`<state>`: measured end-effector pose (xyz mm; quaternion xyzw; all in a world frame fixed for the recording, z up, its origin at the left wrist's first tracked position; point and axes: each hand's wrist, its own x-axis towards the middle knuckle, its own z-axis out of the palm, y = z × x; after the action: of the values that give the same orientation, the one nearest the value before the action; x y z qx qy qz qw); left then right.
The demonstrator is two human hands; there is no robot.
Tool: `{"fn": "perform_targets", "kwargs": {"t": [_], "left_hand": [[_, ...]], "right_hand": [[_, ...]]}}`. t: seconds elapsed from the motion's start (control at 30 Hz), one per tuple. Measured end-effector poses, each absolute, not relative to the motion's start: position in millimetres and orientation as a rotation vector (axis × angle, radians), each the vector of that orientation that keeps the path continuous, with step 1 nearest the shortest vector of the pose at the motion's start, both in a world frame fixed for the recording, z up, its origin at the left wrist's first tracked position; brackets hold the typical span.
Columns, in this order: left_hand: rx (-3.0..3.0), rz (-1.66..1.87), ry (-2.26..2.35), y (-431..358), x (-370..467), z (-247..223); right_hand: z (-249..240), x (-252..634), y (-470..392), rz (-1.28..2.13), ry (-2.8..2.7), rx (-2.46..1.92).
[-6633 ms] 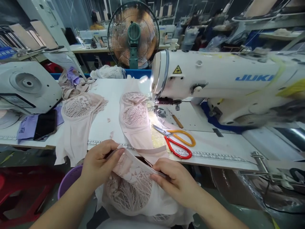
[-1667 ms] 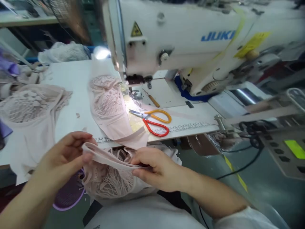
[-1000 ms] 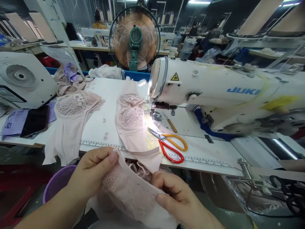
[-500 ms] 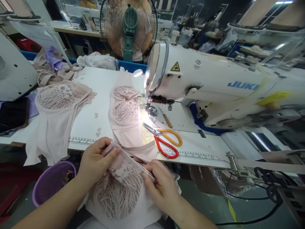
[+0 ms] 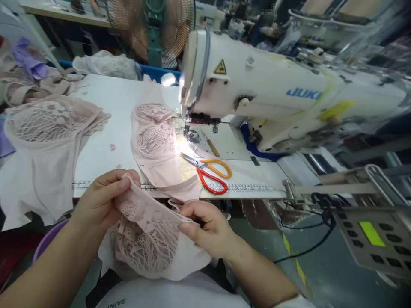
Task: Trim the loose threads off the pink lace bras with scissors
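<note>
A pale pink lace bra piece hangs in front of the table's front edge, its top edge stretched between both hands. My left hand pinches the upper left end of that edge. My right hand grips the edge at its right end, thumb on top. Another pink lace piece lies on the white table beside the sewing machine's needle area. Scissors with one orange and one red handle rest to its right, slightly open.
The white sewing machine stands at centre right, an awl under its arm. More lace pieces lie at left. A fan is behind, a purple basket below left, a control panel at right.
The view has shifted, so table and machine appear further left and higher. My hands have moved a little apart, and the held edge is stretched longer between them.
</note>
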<state>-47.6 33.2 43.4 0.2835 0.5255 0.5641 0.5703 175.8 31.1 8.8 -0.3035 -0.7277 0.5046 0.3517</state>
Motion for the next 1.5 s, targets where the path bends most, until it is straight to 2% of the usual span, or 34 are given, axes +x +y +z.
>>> {"fn": "perform_targets", "kwargs": {"t": [0.23,0.4,0.67,0.8,0.97,1.2,1.3,1.5], "left_hand": [[0.956,1.521,1.405,24.4,-64.4,29.8],[0.983,1.549,1.442,25.6,-67.1,24.1],[0.845,1.265,1.467,18.9,-38.8,45.0],[1.022,1.049,1.233,22.2,-29.8,50.7],[1.316,0.854,1.074,27.2,-21.6,57.4],[1.374,0.762,1.086,26.4,-17.0,57.7],[1.406,0.805,1.087,25.9,-18.8,54.2],[1.750,1.053,1.292,17.2,-15.6,40.5]], "right_hand": [[0.0,172.0,22.3,0.852,-1.983,-0.637],[-3.4,170.1,18.8,0.762,-1.978,-0.643],[4.3,182.9,23.5,1.037,-2.049,-0.676],[32.6,203.4,38.3,1.217,-2.205,-0.752],[72.8,198.9,58.8,1.165,-2.080,-0.681],[77.4,173.7,84.2,1.773,-1.966,-0.727],[74.2,169.7,86.3,1.759,-2.006,-0.748],[75.7,162.8,79.9,1.488,-2.096,-0.878]]}}
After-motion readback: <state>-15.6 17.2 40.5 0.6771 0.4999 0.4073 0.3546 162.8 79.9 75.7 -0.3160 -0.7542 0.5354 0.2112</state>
